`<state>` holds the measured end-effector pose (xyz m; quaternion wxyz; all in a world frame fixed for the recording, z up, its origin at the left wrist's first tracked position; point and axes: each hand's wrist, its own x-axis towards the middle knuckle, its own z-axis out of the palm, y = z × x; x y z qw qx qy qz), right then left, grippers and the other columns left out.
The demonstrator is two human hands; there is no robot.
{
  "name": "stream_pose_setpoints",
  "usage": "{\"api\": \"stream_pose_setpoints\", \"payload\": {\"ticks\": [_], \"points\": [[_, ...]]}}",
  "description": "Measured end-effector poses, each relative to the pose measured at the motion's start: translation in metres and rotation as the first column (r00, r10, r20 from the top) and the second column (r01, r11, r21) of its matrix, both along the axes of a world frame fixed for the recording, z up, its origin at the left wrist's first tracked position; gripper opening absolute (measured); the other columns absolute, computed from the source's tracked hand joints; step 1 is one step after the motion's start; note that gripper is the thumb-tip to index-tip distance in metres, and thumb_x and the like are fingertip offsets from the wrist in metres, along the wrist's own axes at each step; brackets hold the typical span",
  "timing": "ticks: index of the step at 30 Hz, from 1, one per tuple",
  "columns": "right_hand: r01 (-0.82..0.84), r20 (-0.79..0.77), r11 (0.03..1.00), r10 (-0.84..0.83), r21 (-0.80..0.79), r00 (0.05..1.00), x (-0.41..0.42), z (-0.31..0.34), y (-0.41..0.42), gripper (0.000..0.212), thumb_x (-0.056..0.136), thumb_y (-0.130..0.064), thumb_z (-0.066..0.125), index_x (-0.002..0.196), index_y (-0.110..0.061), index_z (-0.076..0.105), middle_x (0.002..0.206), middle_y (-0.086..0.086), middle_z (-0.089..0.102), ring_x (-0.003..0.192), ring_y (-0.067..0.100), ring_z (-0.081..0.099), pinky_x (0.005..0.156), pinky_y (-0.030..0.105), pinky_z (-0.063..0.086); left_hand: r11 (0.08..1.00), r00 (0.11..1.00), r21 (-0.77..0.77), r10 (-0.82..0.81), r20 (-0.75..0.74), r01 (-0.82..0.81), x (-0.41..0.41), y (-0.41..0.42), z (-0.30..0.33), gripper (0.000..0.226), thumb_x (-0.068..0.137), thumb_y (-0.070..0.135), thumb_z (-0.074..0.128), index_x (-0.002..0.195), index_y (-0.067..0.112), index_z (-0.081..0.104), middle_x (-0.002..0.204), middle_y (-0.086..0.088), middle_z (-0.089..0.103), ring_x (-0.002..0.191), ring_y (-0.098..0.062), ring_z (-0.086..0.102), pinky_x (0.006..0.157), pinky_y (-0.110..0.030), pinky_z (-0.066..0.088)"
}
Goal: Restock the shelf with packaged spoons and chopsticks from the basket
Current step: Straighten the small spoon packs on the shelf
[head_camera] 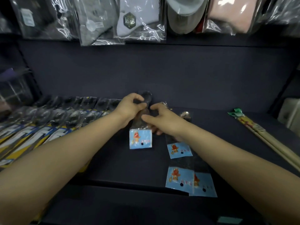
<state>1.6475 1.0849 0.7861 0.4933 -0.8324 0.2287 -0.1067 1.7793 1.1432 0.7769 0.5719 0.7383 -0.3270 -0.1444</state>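
Note:
A packaged spoon with a blue header card (140, 139) lies lengthwise in the middle of the dark shelf (113, 159). My left hand (129, 108) pinches the pack near the spoon's bowl at its far end. My right hand (159, 117) holds the same pack at its right edge, fingers curled. Three more blue-carded spoon packs lie to the right: one (179, 151) partly under my right forearm, two (179, 177) (205, 185) at the shelf's front edge. Packaged wooden chopsticks (263, 138) lie at the far right. The basket is out of view.
A row of several spoon packs with yellow and blue cards (53, 125) fills the shelf's left side. Bagged socks (136, 18) hang above along the back wall. A pale box (290, 114) stands at the right edge.

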Motion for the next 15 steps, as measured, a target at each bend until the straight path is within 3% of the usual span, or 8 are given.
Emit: {"api": "stream_pose_setpoints", "payload": {"ticks": [2, 4, 8, 11, 12, 13, 14, 15], "points": [[-0.023, 0.139, 0.961, -0.016, 0.274, 0.99, 0.002, -0.002, 0.009, 0.052, 0.087, -0.021, 0.063, 0.13, -0.016, 0.035, 0.109, 0.013, 0.067, 0.09, 0.021, 0.066, 0.08, 0.031, 0.055, 0.994, 0.985, -0.059, -0.1, -0.14, 0.092, -0.004, 0.008, 0.008, 0.006, 0.089, 0.005, 0.054, 0.09, 0.008, 0.059, 0.07, -0.006, 0.059, 0.048, -0.006, 0.059, 0.043, -0.012, 0.047], [-0.076, 0.296, 0.922, -0.044, 0.379, 0.954, 0.004, -0.004, 0.012, 0.044, 0.086, -0.006, 0.062, 0.121, -0.018, 0.039, 0.1, 0.016, 0.068, 0.086, 0.021, 0.066, 0.084, 0.031, 0.053, 0.985, 0.956, -0.096, -0.164, -0.245, 0.145, -0.006, 0.015, 0.012, 0.011, 0.09, 0.005, 0.052, 0.093, 0.003, 0.062, 0.072, -0.008, 0.062, 0.045, -0.003, 0.062, 0.041, -0.014, 0.047], [-0.253, 0.324, 0.926, 0.157, 0.279, 0.933, 0.0, -0.005, 0.013, 0.018, 0.085, -0.004, 0.062, 0.096, -0.017, 0.059, 0.086, 0.004, 0.067, 0.074, 0.006, 0.065, 0.074, 0.017, 0.054, 0.978, 0.927, -0.139, -0.196, -0.32, 0.158, -0.002, 0.021, 0.014, 0.023, 0.091, 0.001, 0.049, 0.111, -0.004, 0.058, 0.08, -0.009, 0.063, 0.059, -0.009, 0.066, 0.05, -0.014, 0.054], [-0.24, 0.265, 0.97, 0.221, 0.041, 0.939, -0.004, -0.006, 0.012, 0.025, 0.081, -0.005, 0.067, 0.105, -0.012, 0.065, 0.091, 0.001, 0.07, 0.076, 0.005, 0.066, 0.076, 0.012, 0.053, 0.974, 0.906, -0.135, -0.22, -0.361, 0.183, 0.003, 0.023, 0.014, 0.025, 0.091, -0.002, 0.047, 0.114, -0.005, 0.056, 0.082, -0.009, 0.064, 0.056, -0.004, 0.068, 0.054, -0.013, 0.055], [-0.185, 0.257, 0.967, 0.227, -0.177, 0.939, -0.004, -0.009, 0.012, 0.028, 0.081, -0.009, 0.068, 0.109, -0.012, 0.066, 0.093, 0.002, 0.072, 0.077, 0.007, 0.067, 0.076, 0.015, 0.053, 0.971, 0.9, -0.118, -0.238, -0.366, 0.209, 0.004, 0.023, 0.014, 0.026, 0.09, -0.004, 0.047, 0.114, -0.005, 0.055, 0.083, -0.01, 0.064, 0.057, -0.005, 0.068, 0.054, -0.013, 0.055], [-0.102, 0.255, 0.878, 0.244, -0.467, 0.936, -0.002, -0.014, 0.011, 0.028, 0.082, -0.015, 0.067, 0.11, -0.015, 0.068, 0.094, 0.001, 0.073, 0.079, 0.01, 0.068, 0.074, 0.021, 0.055, 0.966, 0.894, -0.094, -0.258, -0.367, 0.241, 0.005, 0.023, 0.014, 0.026, 0.09, -0.006, 0.047, 0.114, -0.005, 0.055, 0.082, -0.01, 0.064, 0.059, -0.006, 0.068, 0.055, -0.013, 0.055], [-0.001, 0.244, 0.681, 0.264, -0.732, 0.933, 0.001, -0.02, 0.009, 0.025, 0.082, -0.023, 0.064, 0.106, -0.021, 0.07, 0.092, -0.001, 0.074, 0.077, 0.015, 0.068, 0.067, 0.029, 0.056, 0.96, 0.891, -0.06, -0.277, -0.359, 0.274, 0.006, 0.024, 0.013, 0.025, 0.089, -0.007, 0.047, 0.113, -0.005, 0.055, 0.082, -0.01, 0.064, 0.062, -0.007, 0.067, 0.056, -0.013, 0.056], [0.125, 0.264, 0.452, 0.261, -0.884, 0.929, 0.006, -0.026, 0.006, 0.022, 0.081, -0.031, 0.059, 0.097, -0.024, 0.073, 0.086, -0.001, 0.073, 0.072, 0.019, 0.067, 0.058, 0.03, 0.055, 0.953, 0.892, -0.02, -0.292, -0.346, 0.304, 0.007, 0.024, 0.012, 0.023, 0.089, -0.007, 0.048, 0.11, -0.004, 0.057, 0.08, -0.009, 0.065, 0.065, -0.009, 0.067, 0.057, -0.013, 0.056]]}}
